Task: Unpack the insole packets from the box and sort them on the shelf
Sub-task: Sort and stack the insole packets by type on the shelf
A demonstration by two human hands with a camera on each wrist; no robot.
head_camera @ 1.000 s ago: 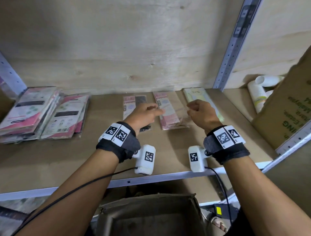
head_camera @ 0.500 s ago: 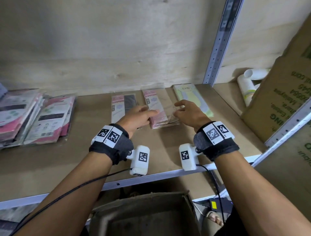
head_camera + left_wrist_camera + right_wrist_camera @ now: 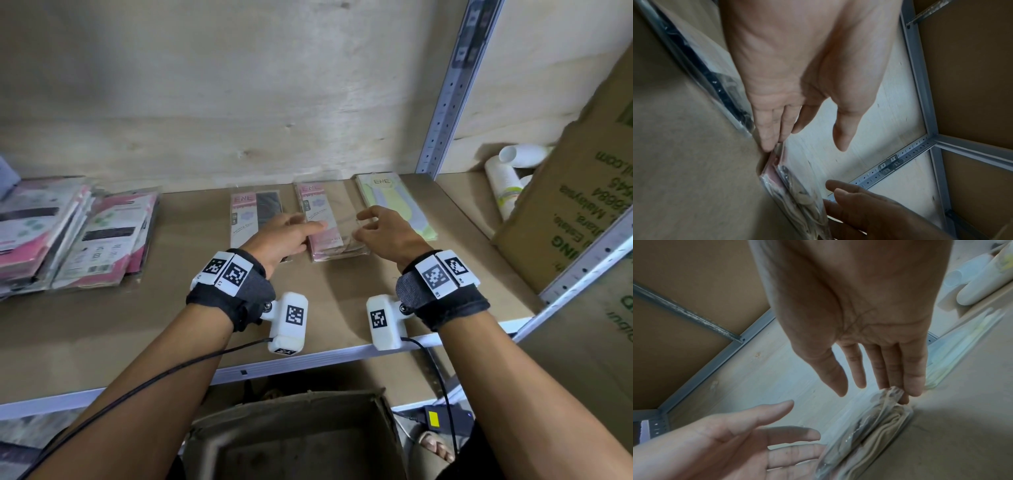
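I see a brown board shelf w/ pale metal front rail [image 3: 318, 358]. Far left: two overlapping stacks of pink-and-white printed packets [image 3: 65, 236]. Centre, side by side: clear packet w/ black insole [image 3: 255, 214], short stack of pink-card packets [image 3: 325, 226], pale green-yellow packet [image 3: 394, 202]. Far right: white paper cup sleeves [image 3: 507, 181] beside a brown cardboard carton w/ green print [image 3: 579, 205].

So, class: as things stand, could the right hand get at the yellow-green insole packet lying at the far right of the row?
Probably yes. The right hand is open and holds nothing, only touching the middle packet stack. The yellow-green insole packet lies flat just beside it, top face uncovered, with nothing between them.
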